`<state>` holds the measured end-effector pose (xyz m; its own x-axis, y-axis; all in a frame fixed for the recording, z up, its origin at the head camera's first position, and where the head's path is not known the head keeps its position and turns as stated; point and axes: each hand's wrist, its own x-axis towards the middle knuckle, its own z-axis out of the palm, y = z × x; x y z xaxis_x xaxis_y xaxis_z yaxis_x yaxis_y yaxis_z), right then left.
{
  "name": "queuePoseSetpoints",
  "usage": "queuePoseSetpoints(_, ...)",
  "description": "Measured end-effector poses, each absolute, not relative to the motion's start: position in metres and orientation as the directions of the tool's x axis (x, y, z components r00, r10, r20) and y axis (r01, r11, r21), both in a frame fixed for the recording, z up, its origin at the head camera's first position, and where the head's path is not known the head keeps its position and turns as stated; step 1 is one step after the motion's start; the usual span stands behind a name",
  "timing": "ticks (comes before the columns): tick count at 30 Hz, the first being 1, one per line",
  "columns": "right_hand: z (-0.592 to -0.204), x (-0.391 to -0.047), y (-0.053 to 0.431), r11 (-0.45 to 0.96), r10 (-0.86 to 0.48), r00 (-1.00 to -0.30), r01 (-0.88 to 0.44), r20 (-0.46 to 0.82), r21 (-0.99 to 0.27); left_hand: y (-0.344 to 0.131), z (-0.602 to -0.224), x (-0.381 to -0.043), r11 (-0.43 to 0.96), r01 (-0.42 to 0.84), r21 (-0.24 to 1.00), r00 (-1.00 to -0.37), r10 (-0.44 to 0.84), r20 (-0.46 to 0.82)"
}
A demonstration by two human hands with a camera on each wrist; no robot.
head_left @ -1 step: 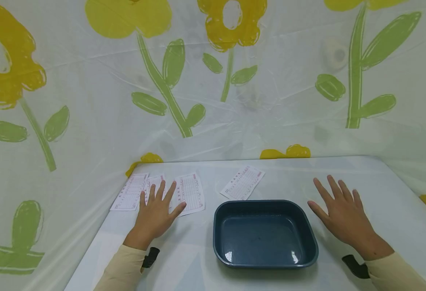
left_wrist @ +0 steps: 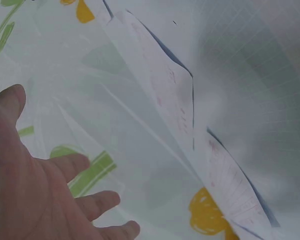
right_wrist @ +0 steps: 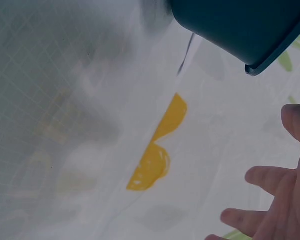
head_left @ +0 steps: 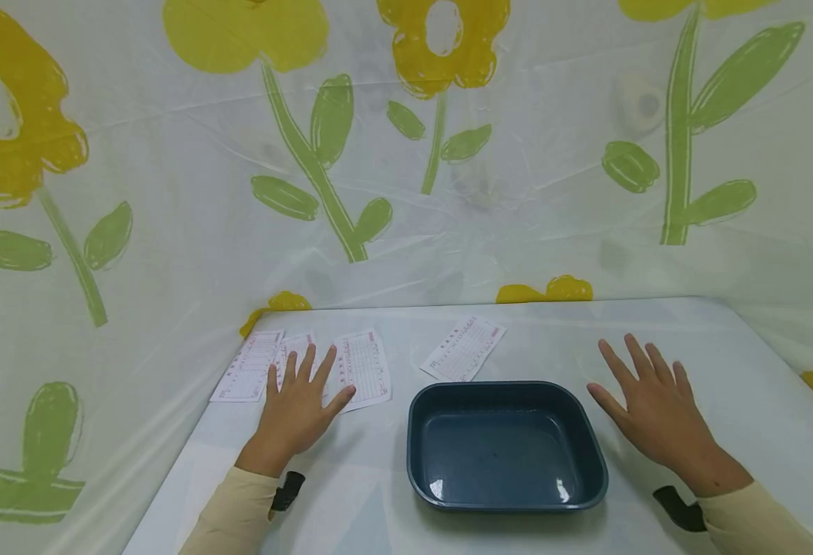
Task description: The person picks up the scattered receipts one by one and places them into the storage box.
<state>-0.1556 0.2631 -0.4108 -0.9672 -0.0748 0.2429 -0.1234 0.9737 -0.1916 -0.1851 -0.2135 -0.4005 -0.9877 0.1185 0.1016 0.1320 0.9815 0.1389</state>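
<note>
My left hand [head_left: 295,416] hovers with spread, straight fingers over the left part of the table, holding nothing. Beyond its fingertips lie printed paper slips: one at the far left [head_left: 245,370], one partly covered by the fingers [head_left: 293,347], and a wider one [head_left: 364,366] to the right. A dark blue plastic basin [head_left: 506,455] with rounded corners sits between the hands. To its right is my right hand [head_left: 659,424], fingers also spread and nothing in it. In the right wrist view the basin's outer wall [right_wrist: 230,25] shows above the fingers.
Another printed slip [head_left: 465,348] lies slanted just behind the basin. The white table [head_left: 746,416] ends at the back against a hanging sheet [head_left: 517,231] printed with yellow flowers and green leaves, which also closes off both sides. Black straps [head_left: 288,491] circle the wrists.
</note>
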Motion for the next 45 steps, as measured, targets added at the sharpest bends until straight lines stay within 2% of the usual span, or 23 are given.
queuePoseSetpoints(12, -0.407, -0.156, 0.257, 0.964, -0.096, -0.975, -0.142, 0.200, -0.227, -0.211, -0.399, -0.183, 0.981, 0.142, 0.129, -0.984, 0.127, 0.122)
queuePoseSetpoints(15, -0.401, -0.158, 0.256, 0.933, -0.098, -0.983, -0.146, 0.157, -0.329, -0.207, -0.399, -0.184, 0.981, 0.153, 0.118, -0.980, 0.135, 0.148)
queuePoseSetpoints(20, -0.399, -0.164, 0.256, 0.791, -0.093, -0.993, -0.115, 0.067, -0.601, -0.200, -0.398, -0.194, 0.980, 0.128, 0.154, -0.978, 0.098, 0.186)
queuePoseSetpoints(27, -0.408, -0.171, 0.256, 0.632, -0.149, -0.983, -0.007, -0.112, -0.775, -0.201, -0.400, -0.208, 0.977, -0.007, 0.214, -0.999, -0.018, 0.050)
queuePoseSetpoints(37, -0.420, -0.175, 0.263, 0.501, -0.263, -0.947, 0.030, -0.185, -0.865, -0.206, -0.409, -0.212, 0.970, -0.072, 0.233, -0.997, -0.060, -0.056)
queuePoseSetpoints(45, -0.423, -0.177, 0.257, 0.519, -0.260, -0.933, 0.081, -0.247, -0.851, -0.210, -0.414, -0.213, 0.969, -0.090, 0.230, -0.993, -0.070, -0.093)
